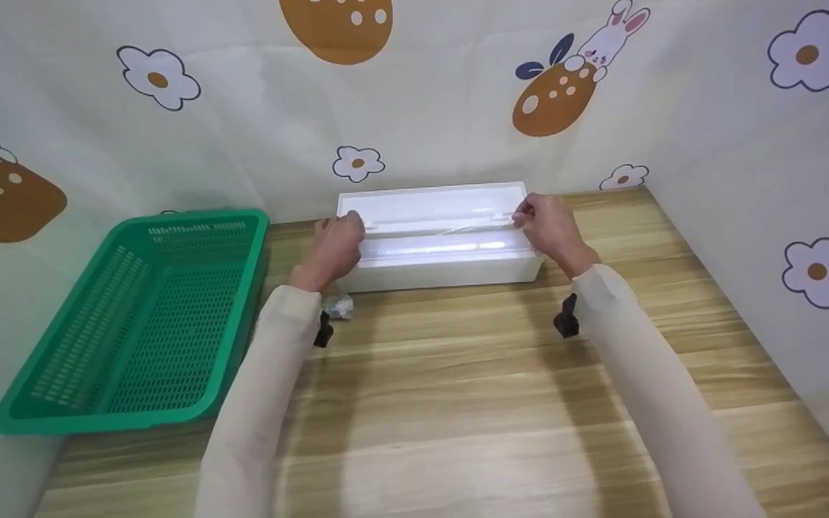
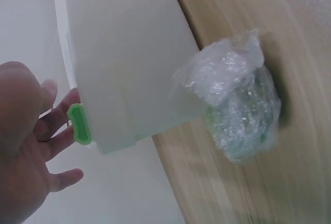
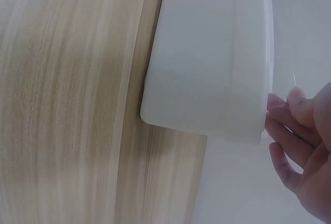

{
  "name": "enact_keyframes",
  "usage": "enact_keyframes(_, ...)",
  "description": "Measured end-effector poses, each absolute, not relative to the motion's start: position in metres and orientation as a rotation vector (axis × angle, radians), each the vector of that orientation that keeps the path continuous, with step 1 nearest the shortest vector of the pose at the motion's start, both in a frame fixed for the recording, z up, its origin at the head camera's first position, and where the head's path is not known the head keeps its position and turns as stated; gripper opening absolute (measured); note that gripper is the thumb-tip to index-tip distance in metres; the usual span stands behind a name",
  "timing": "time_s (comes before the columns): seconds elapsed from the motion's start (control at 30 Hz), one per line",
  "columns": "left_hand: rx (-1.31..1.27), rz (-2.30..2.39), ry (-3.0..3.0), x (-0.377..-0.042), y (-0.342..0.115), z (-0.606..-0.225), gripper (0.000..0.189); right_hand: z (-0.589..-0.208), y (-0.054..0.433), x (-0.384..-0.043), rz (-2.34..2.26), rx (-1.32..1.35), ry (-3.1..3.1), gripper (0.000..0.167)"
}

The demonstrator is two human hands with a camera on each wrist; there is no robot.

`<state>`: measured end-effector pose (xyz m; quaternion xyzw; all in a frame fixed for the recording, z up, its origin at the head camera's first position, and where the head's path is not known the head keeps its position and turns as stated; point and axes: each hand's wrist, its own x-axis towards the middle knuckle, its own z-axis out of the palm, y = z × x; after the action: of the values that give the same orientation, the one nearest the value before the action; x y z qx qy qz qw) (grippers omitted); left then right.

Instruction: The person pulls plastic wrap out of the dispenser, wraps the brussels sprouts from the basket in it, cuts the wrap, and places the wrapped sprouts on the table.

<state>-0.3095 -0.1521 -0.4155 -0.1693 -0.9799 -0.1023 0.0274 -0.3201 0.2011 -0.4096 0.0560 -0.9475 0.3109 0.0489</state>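
A long white cling film dispenser stands at the back of the table with its lid raised. A shiny roll of film lies inside. At its left end, my left hand pinches the edge of the clear film between thumb and fingertips. My right hand pinches the film at the other end, its thumb and forefinger together in the right wrist view. A green end piece shows by the left fingers. Beside the dispenser's front left corner sits a crumpled, film-wrapped bundle with something greenish inside.
A green slotted basket stands on the left of the wood-grain table. Behind the dispenser hangs a pale cloth printed with flowers and rabbits, and it continues along both sides.
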Motion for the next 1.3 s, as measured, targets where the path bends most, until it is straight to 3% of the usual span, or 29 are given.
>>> enact_keyframes(0.5,-0.296,-0.795,-2.951,-0.314,-0.155,-0.415,0.016,-0.397,0.201,-0.321,0.917,0.159,-2.832,0.015)
enact_keyframes(0.8,-0.333,-0.939,-2.836,-0.313,-0.156,-0.418,0.024,-0.423,0.186,-0.309,0.991,-0.026,-2.666,0.021)
enact_keyframes(1.03,-0.338,-1.157,-2.813,-0.311,-0.164,-0.416,0.025,-0.442,0.186,-0.308,1.008,0.097,-2.56,0.02)
enact_keyframes(1.3,-0.328,-1.149,-2.739,-0.311,-0.161,-0.413,0.023,-0.429,0.195,-0.311,0.974,0.126,-2.659,0.019)
